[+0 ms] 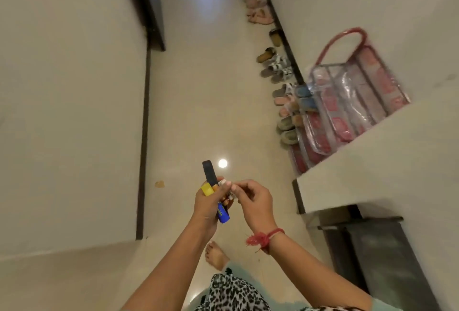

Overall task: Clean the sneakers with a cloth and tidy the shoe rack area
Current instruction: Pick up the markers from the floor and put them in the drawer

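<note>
Plainly, the main risk is a drop: the left hand (207,205), low in the centre of the frame, has its fingers curled round several small things at once, a blue tube (222,214), a yellow-capped piece (207,189) and a black stick-like piece (209,173) that juts up past the fingers. The right hand (255,202), touching it from the right, pinches a small pale piece (229,184) at the top of that bundle. A tug there could loosen the crowded grip and send something down to the glossy floor (198,112), close to the bare foot (217,256) below. With both hands taken up, nothing is free to catch it. No cloth shows anywhere, so wiping could stall until one is fetched. The task's thing, the row of footwear (278,67), lies well apart from the hands along the wall at the right, running from mid-frame toward the upper centre: mostly slippers and sandals in pink, grey, tan and blue, set in loose pairs. Blur makes it hard to say which, if any, are sneakers. Beside the nearer pairs a clear plastic bag (347,92) with a red handle leans by the pale ledge (372,149).
</note>
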### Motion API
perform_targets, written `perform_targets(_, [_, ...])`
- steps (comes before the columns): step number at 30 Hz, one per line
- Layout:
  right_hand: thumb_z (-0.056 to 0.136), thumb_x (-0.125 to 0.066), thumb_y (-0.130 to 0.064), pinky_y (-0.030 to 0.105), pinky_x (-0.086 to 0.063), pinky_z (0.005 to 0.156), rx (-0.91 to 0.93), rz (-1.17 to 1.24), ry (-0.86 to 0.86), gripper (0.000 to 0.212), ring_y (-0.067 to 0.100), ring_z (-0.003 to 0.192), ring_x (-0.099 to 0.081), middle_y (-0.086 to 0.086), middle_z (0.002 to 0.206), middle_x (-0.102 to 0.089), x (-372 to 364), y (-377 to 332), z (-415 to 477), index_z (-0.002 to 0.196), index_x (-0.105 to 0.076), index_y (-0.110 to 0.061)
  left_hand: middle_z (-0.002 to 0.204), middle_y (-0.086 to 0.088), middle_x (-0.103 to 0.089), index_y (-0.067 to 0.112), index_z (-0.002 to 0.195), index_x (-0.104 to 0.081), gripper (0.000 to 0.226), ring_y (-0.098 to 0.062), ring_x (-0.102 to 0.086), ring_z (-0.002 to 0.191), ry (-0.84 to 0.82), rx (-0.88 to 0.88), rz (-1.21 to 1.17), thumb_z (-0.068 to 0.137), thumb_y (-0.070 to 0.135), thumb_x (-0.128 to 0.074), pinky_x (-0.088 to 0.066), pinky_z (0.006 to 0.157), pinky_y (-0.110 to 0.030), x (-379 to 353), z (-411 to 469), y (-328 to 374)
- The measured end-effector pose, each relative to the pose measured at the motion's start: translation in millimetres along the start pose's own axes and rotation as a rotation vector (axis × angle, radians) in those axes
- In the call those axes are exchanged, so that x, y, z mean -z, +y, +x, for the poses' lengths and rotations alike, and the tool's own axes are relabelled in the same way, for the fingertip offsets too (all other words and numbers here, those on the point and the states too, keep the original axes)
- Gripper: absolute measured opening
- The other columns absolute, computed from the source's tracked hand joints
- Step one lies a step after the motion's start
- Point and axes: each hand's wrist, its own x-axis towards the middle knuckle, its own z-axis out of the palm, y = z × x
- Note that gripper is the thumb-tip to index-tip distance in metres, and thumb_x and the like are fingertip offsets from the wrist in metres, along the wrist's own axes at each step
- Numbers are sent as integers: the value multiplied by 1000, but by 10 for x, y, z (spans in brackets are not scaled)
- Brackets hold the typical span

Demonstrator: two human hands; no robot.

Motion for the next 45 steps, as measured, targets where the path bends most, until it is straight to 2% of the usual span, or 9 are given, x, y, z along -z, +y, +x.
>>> perform_targets(4, [88, -58, -11, 21, -51, 71, 10, -2, 147, 14, 5, 78, -63, -4, 82, -70, 629, 144, -437, 88, -72, -15, 74, -1, -59, 13, 98, -59, 21, -16, -60, 65, -46, 20, 144, 83, 3, -69, -52, 63, -29, -545, -284, -380])
perform_targets(13, [92, -52, -21, 17, -44, 70, -147, 100, 640, 13, 8, 83, -57, -6, 90, -63, 2213, 892, -1712, 98, -64, -22, 74, -4, -59, 12, 95, -58, 19, -18, -58, 66, -255, 123, 485, 83, 1, -68, -50, 62, -28, -1568, -1105, -1560])
perform_targets(17, [92, -51, -20, 27, -49, 77, -241, 122, 910, 13, 12, 86, -60, -8, 91, -63, 2791, 1344, -2345, 93, -63, -24, 83, -9, -63, 11, 98, -60, 20, -20, -62, 72, -332, 221, 665, 82, 4, -71, -51, 65, -29, -1768, -1359, -2044])
perform_targets(22, [93, -52, -18, 38, -50, 73, -404, 216, 1243, 18, 19, 74, -61, 0, 80, -65, 3067, 1801, -3271, 82, -60, -30, 86, -12, -63, 9, 96, -60, 20, -23, -62, 74, -465, 332, 966, 81, 4, -72, -51, 62, -29, -1885, -1503, -2503])
perform_targets(27, [92, -52, -16, 27, -48, 64, -645, 358, 1619, 15, 14, 62, -55, 1, 69, -62, 2851, 2192, -4267, 82, -62, -19, 75, -16, -58, 1, 89, -57, 16, -25, -56, 62, -647, 434, 1339, 80, -4, -70, -51, 50, -29, -1820, -1509, -2903])
perform_targets(31, [90, -54, -20, 39, -52, 70, -795, 385, 1639, 19, 26, 70, -60, 6, 71, -64, 2730, 2487, -4753, 73, -61, -23, 72, -16, -58, 2, 86, -56, 13, -24, -54, 58, -690, 436, 1477, 82, -1, -69, -49, 53, -31, -1792, -1608, -3014])
perform_targets(35, [92, -51, -16, 23, -45, 39, -856, 474, 1740, 16, 24, 60, -55, 5, 69, -62, 2549, 2606, -5265, 84, -64, -11, 75, -18, -59, 2, 88, -57, 14, -24, -55, 59, -790, 453, 1575, 81, 1, -70, -50, 56, -32, -1819, -1905, -3250])
perform_targets(39, [92, -50, -15, 28, -43, 52, -912, 585, 1737, 19, 19, 60, -54, 6, 69, -61, 2474, 2731, -5671, 88, -64, -3, 82, -20, -61, 3, 90, -57, 18, -27, -59, 67, -807, 436, 1621, 80, 3, -72, -53, 62, -34, -1868, -2149, -3476])
perform_targets(45, [93, -49, -13, 23, -40, 44, -934, 578, 1583, 13, 17, 62, -54, 6, 75, -61, 2678, 3021, -6388, 89, -61, -9, 76, -18, -58, 2, 83, -54, 15, -26, -56, 63, -754, 438, 1609, 83, 2, -69, -49, 60, -33, -1728, -2705, -4040])
